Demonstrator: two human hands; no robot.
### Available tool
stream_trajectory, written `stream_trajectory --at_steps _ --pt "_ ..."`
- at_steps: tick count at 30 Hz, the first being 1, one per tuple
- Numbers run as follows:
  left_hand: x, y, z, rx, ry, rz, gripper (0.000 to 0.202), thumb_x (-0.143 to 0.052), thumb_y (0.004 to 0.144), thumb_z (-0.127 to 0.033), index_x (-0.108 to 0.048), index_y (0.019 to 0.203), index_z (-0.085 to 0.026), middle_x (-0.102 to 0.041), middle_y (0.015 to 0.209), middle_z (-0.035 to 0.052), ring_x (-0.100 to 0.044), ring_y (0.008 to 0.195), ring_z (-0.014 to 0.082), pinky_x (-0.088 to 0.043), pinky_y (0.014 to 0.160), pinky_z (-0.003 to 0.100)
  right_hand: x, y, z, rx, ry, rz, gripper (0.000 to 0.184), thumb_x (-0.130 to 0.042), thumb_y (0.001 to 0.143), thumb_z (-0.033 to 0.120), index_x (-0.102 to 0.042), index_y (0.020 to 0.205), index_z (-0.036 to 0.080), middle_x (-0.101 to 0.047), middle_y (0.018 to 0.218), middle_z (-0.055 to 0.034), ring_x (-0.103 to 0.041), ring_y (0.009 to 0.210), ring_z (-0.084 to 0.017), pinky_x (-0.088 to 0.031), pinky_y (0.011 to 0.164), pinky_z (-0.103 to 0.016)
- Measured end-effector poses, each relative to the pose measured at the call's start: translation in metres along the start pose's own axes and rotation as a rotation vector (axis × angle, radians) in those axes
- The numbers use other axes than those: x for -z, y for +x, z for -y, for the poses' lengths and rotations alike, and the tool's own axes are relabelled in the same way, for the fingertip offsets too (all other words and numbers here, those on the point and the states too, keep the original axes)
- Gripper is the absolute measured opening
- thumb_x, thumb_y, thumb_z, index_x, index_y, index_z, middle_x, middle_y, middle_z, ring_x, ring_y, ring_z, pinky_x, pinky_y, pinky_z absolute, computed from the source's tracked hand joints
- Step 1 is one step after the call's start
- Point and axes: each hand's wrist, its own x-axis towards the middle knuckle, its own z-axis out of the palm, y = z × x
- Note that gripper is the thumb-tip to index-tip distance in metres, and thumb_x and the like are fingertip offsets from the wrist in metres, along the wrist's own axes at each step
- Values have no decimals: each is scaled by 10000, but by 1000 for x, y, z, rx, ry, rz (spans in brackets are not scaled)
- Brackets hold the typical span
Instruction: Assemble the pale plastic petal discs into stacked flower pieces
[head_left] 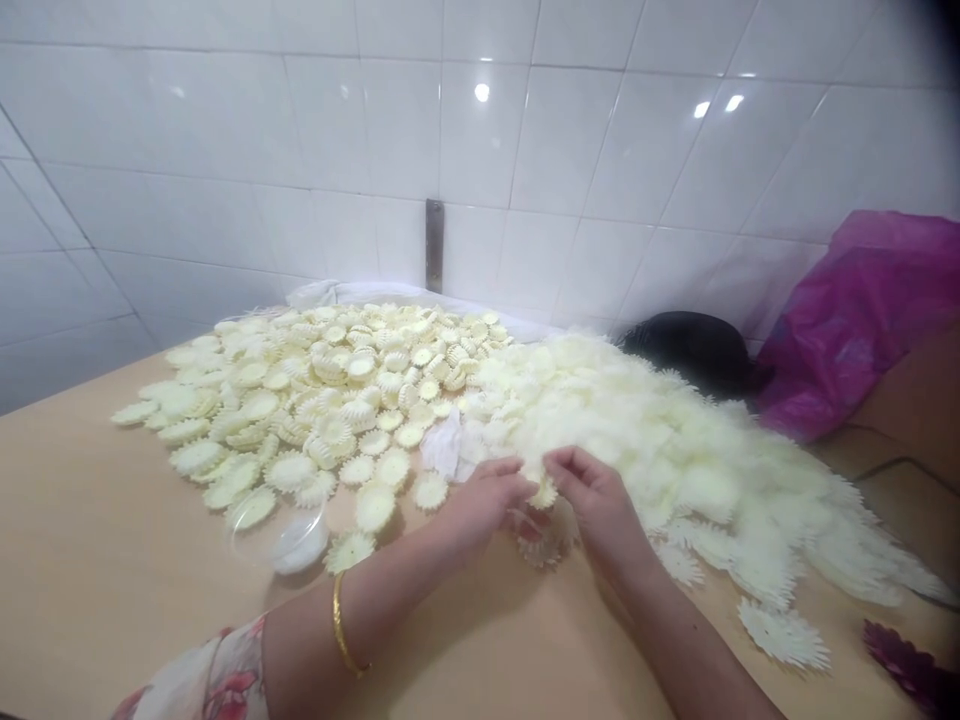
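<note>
"Starting at the left, what comes before your fingers?"

"The left heap, pale yellow and frilled, on the table. Then your left hand, its thumb and forefinger pinching the left edge of the disc."

"So where is the disc from you?"

"Between your hands, just right of the left fingertips and just under the right ones. Neither hand is nearer; both touch it. Your fingers cover part, so you can't tell a long axis."

"How does it look?"

"Small, pale yellow, toothed along the rim. A lower disc shows beneath it, blurred."

"And farther right?"

"Your right hand, thumb and forefinger pressed together on the disc's top, then the fluffier right heap."
</note>
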Motion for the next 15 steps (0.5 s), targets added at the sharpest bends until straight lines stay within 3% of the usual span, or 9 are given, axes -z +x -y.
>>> stream_trajectory --at_steps 4,9,15 --pt "2 2 0 -49 129 29 295 -626 666 -381 -537 828 -151 -561 643 31 -548 482 142 -435 491 282 0 -3 -2 57 -96 100 244 -538 768 390 -541 649 176 -533 569 18 -484 556 -128 -395 539 -243" --pt "6 4 -1 -217 260 54 400 -570 671 -545 -506 649 -151 -484 548 -13 -466 450 92 -396 469 240 -3 -7 3 145 -128 204 246 -566 753 424 -559 729 179 -554 608 17 -520 595 -137 -404 561 -238" --pt "7 3 0 -283 320 77 389 -573 680 -531 -506 656 -149 -459 576 -21 -448 476 81 -364 469 220 -2 -6 5 216 -247 62 245 -528 780 353 -510 612 176 -477 577 22 -447 573 -121 -367 545 -231"
